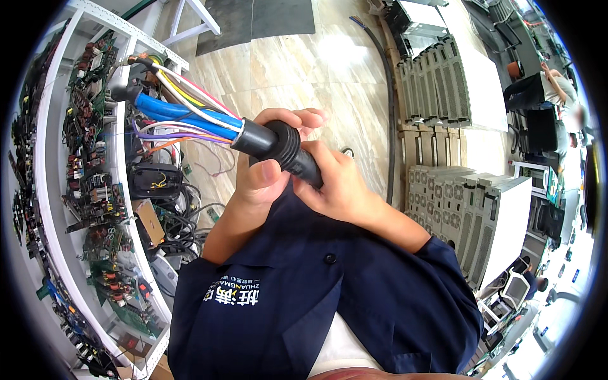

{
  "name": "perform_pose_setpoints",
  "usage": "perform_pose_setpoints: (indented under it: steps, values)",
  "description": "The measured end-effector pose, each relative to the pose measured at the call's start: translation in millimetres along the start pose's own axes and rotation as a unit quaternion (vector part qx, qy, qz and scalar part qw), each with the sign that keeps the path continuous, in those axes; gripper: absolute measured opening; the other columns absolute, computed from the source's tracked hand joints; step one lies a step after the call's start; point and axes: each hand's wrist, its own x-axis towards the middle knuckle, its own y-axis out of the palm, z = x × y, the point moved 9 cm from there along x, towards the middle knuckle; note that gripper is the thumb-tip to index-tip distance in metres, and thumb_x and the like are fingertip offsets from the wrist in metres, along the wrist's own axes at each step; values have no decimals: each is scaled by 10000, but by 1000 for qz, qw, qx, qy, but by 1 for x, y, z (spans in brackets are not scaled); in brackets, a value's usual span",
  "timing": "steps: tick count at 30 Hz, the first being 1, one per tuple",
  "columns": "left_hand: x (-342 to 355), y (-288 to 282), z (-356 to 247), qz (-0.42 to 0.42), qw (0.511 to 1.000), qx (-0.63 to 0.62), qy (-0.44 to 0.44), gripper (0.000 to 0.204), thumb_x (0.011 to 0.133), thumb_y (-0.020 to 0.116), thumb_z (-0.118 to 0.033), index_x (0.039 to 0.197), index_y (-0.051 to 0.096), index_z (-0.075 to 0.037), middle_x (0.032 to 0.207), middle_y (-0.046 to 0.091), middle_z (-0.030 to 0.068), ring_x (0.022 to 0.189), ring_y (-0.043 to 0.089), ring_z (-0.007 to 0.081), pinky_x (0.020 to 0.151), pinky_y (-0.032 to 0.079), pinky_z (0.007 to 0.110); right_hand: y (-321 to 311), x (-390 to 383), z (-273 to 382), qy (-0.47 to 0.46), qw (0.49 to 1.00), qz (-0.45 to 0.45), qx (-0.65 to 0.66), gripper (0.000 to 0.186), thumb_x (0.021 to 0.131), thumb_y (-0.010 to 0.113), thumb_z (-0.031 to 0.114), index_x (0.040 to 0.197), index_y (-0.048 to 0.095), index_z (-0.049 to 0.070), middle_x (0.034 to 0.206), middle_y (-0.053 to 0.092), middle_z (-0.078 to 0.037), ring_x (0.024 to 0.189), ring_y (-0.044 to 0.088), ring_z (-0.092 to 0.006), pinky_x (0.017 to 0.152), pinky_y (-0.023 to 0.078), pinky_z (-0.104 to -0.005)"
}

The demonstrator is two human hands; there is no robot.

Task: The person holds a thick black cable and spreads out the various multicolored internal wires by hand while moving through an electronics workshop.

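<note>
A thick black cable (252, 139) with a ridged rubber collar (286, 149) is held up at chest height. Colored wires, blue, white, pink, yellow, purple and orange, fan out of its cut end (190, 117) toward the upper left. My left hand (266, 180) curls round the cable at the collar, thumb in front and fingertips showing beyond it. My right hand (332, 183) grips the black tapered part below the collar, thumb along it. The rest of the cable is hidden behind my hands and dark jacket.
A white rack (49, 126) of circuit boards lines the left, with tangled cables (196, 218) at its foot. Metal equipment units (472, 225), some on wooden pallets (423, 147), stand right. A long black cable (389, 76) lies on the floor. People (538, 85) sit at benches far right.
</note>
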Motion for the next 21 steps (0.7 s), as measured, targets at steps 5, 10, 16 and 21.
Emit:
perform_pose_setpoints:
  steps: [5,10,16,21]
  values:
    - [1,-10,1,-17,999,-29,20,611,805,722,-422,1226,516,-30,1254,573,195,1267,492,321,1116,302,471,3,3,-1,18,999,17,31,440,741,684,66,1146,521,1,732,605,-179,641,642,-358,580,505,-386]
    - [3,-26,16,-48,985,-161,-41,736,924,424,-622,1301,507,5,1384,515,212,1335,421,357,1110,322,482,6,6,-4,90,969,117,198,504,783,690,105,1231,494,-18,814,594,-98,696,616,-198,630,487,-302]
    - [1,-34,30,-85,958,-251,-108,759,915,404,-670,1226,570,2,1297,583,217,1279,490,330,1063,380,437,26,0,-14,155,899,151,381,638,804,686,91,1354,386,-24,947,573,-60,772,577,-112,665,481,-251]
    - [0,-40,28,-76,957,-257,-115,842,903,364,-717,1225,574,32,1327,561,233,1297,479,358,1095,359,487,34,-2,-5,158,882,167,412,693,811,671,55,1406,325,-19,929,577,-73,753,581,-116,658,487,-251]
